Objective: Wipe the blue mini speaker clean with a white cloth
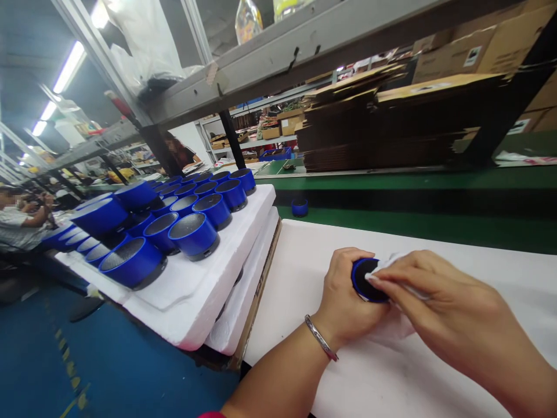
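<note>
My left hand (350, 299) is wrapped round a blue cylindrical speaker (362, 283), its dark mesh top turned up towards me. Pinched in the fingers of my right hand (439, 296) is a white cloth (398, 264), which touches the speaker's mesh and rim. Part of the cloth hangs below, between the two hands. Both hands are above the white tabletop (300, 267). To their left, many similar blue speakers (194, 235) stand on a white foam tray (209, 290), some stacked on others.
A lone blue speaker (299, 207) stands on the green conveyor belt (348, 203) beyond the table. Flattened cardboard (383, 128) is piled behind it. A metal shelf beam (270, 52) crosses overhead. At the far left sits another person (21, 215).
</note>
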